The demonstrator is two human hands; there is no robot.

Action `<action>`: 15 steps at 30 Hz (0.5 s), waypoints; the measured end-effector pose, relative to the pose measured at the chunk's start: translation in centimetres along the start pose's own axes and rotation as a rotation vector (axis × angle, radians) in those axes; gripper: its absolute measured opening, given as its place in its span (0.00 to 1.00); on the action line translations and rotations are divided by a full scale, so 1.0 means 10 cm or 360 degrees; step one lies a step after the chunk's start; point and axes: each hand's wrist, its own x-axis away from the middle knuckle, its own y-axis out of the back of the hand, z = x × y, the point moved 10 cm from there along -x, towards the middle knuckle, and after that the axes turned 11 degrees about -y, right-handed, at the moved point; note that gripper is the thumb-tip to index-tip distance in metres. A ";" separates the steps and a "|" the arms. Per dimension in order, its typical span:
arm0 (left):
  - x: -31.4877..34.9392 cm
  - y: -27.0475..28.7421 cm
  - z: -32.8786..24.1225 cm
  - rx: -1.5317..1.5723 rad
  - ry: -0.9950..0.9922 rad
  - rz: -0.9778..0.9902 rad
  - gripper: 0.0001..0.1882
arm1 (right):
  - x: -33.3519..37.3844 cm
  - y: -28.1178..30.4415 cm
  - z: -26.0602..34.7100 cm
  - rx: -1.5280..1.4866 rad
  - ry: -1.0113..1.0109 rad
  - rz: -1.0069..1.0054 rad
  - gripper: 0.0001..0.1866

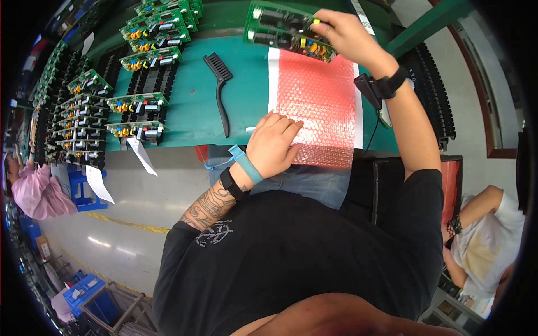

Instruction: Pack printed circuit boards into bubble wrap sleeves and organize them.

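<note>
My right hand (343, 35) grips the right end of a green circuit board (288, 32) with dark cylindrical and yellow parts. It holds the board over the far end of a pink bubble-wrap sheet (316, 95), which lies at the table's near edge with its front part hanging past it. A white sheet (358, 120) shows under the wrap's sides. My left hand (273, 143) rests on the wrap's near left corner, fingers bent and close together. Whether it pinches the wrap is hidden. Left of the wrap, a black brush (220, 89) lies on the green mat (193, 106).
Black racks (151, 78) of upright circuit boards (137, 130) stand to the left, with paper slips (142, 155) hanging near the edge. A black slotted rack (431, 89) and a green post (428, 27) are at right. Other people sit at far left (42, 190) and lower right (485, 246).
</note>
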 end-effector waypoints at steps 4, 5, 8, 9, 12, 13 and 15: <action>-0.07 -0.06 0.19 -0.0009 0.0302 0.0358 0.24 | 0.18 0.28 -0.20 -0.0806 -0.0655 0.0247 0.14; -0.10 -0.09 0.22 0.0002 0.0294 0.0371 0.24 | 0.22 0.33 -0.24 -0.0808 -0.0673 0.0243 0.14; -0.22 0.10 0.14 -0.0475 -0.0035 -0.0009 0.27 | 0.45 0.27 -0.44 -0.0842 -0.0801 0.0461 0.09; -0.20 0.07 0.15 -0.0457 -0.0040 0.0001 0.27 | 0.49 0.21 -0.63 -0.0844 -0.0823 0.0462 0.09; -0.12 -0.04 0.23 -0.0283 0.0009 0.0108 0.28 | 0.49 -0.16 -1.31 -0.0866 -0.0601 0.0446 0.14; -0.09 -0.05 0.23 -0.0278 0.0024 0.0123 0.28 | 0.47 -0.23 -1.32 -0.0880 -0.0608 0.0461 0.14; 0.00 0.01 0.17 -0.0241 0.0059 0.0130 0.27 | 0.44 -0.45 -1.33 -0.0972 -0.0656 0.0595 0.14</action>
